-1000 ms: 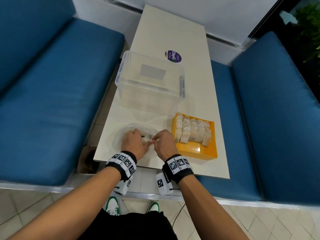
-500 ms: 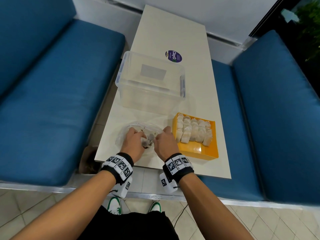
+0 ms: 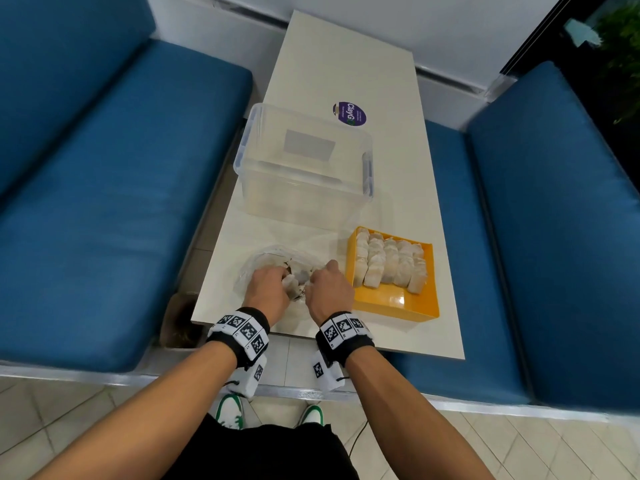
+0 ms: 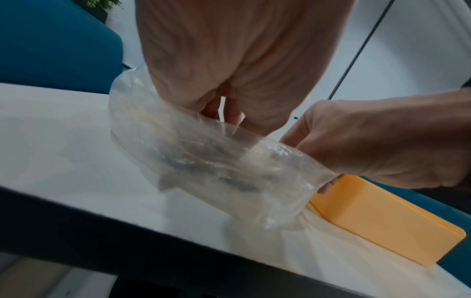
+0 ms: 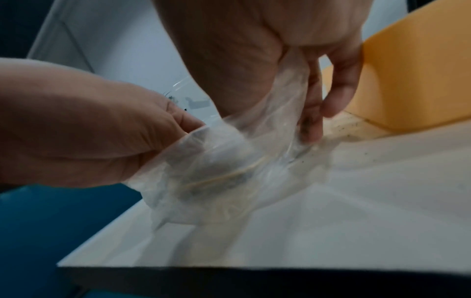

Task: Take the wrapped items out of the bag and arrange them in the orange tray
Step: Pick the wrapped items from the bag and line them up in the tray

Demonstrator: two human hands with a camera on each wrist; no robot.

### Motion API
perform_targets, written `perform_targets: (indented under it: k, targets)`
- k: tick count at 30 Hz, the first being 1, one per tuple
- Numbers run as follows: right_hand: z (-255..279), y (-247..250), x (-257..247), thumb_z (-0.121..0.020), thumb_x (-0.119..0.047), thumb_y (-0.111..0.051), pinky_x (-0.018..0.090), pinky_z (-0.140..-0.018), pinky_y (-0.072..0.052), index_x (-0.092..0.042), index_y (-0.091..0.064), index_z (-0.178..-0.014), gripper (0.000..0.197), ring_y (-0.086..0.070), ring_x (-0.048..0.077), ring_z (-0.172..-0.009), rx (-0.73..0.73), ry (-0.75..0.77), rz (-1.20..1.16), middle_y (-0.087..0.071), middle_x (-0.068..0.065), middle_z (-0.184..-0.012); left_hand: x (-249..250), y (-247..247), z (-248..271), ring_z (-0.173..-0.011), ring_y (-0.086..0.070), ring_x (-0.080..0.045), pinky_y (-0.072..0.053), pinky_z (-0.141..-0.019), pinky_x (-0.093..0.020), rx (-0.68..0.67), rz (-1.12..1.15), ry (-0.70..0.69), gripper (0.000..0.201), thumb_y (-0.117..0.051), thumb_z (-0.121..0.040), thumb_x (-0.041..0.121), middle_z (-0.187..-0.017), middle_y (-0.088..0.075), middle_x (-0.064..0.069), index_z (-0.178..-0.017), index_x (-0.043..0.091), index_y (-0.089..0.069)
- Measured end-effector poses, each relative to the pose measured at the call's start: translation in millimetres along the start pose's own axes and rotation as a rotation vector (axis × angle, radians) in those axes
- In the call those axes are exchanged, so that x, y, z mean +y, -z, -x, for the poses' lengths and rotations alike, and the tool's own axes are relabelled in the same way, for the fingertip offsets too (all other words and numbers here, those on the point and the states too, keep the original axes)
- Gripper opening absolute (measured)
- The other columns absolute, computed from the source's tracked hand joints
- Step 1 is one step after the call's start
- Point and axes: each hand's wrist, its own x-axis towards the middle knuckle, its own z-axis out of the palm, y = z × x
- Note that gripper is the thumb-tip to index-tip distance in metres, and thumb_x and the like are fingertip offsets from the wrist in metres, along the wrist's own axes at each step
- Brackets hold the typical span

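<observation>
Both hands grip one clear plastic bag (image 3: 277,268) at the near end of the white table (image 3: 346,64), just left of the orange tray (image 3: 394,303). The left hand (image 3: 266,289) has its fingers curled round the bag's left side; the right hand (image 3: 329,289) pinches the film on the right, thumb against fingers. In the wrist views the bag (image 4: 216,161) hangs stretched between the two hands, its long axis running roughly left to right across the table, with dark and pale contents blurred inside; which way its mouth faces I cannot tell. Several rows of wrapped items (image 3: 391,261) fill the far part of the tray, each lying with its long axis toward the near edge, while a near strip of the tray floor stays bare. A large clear storage bin (image 3: 304,168) stands beyond the bag and tray, and a round purple sticker (image 3: 349,113) lies farther back. Blue cushioned benches (image 3: 104,202) flank the table on either side.
</observation>
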Motion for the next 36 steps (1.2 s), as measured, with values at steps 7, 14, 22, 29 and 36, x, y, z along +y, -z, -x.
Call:
perform_targets:
  k: [7, 14, 22, 29, 36]
  targets:
    - [0, 2, -8, -0.086, -0.042, -0.066, 0.041, -0.079, -0.042, -0.029, -0.074, -0.092, 0.016, -0.048, 0.028, -0.102, 0.198, 0.001, 0.048, -0.049, 0.004, -0.115, -5, 3, -3, -0.096, -0.051, -0.021, -0.04, -0.082, -0.026, 0.045, 0.073, 0.024, 0.01, -0.063, -0.091, 0.003, -0.11, -0.051, -0.004, -0.096, 0.011, -0.067]
    - [-6, -2, -17, -0.083, -0.056, -0.065, 0.053, -0.09, -0.036, -0.035, -0.074, -0.096, 0.026, -0.039, 0.038, -0.117, 0.121, 0.103, 0.243, -0.039, 0.011, -0.144, -12, 5, -1, -0.084, -0.064, -0.018, -0.051, -0.073, -0.027, 0.009, 0.143, 0.089, 0.02, -0.067, -0.086, -0.002, -0.095, -0.067, -0.002, -0.085, 0.017, -0.066]
    - [-4, -4, -10, -0.081, -0.046, -0.068, 0.046, -0.088, -0.035, -0.037, -0.08, -0.089, 0.018, -0.04, 0.032, -0.116, 0.215, 0.154, 0.057, -0.047, 0.002, -0.135, -9, 10, -8, -0.093, -0.061, -0.018, -0.047, -0.075, -0.026, 0.04, 0.255, 0.152, 0.023, -0.058, -0.086, -0.002, -0.109, -0.063, -0.003, -0.1, 0.016, -0.062]
    - [2, 10, -3, -0.078, -0.046, -0.074, 0.044, -0.088, -0.036, -0.039, -0.079, -0.09, 0.014, -0.041, 0.03, -0.115, 0.346, 0.176, -0.171, -0.048, -0.002, -0.132, -1, 21, -18, -0.087, -0.063, -0.024, -0.047, -0.076, -0.035, -0.124, 0.554, 0.281, 0.027, -0.055, -0.092, 0.034, -0.098, -0.07, -0.002, -0.098, 0.011, -0.068]
    - [5, 8, -5, -0.075, -0.059, -0.073, 0.045, -0.099, -0.031, -0.042, -0.075, -0.103, 0.033, -0.031, 0.031, -0.127, 0.169, 0.243, -0.185, -0.038, 0.0, -0.149, -4, 15, -22, -0.073, -0.066, -0.022, -0.053, -0.063, -0.031, -0.26, 0.848, 0.354, 0.025, -0.048, -0.102, 0.007, -0.092, -0.073, -0.011, -0.1, 0.006, -0.073]
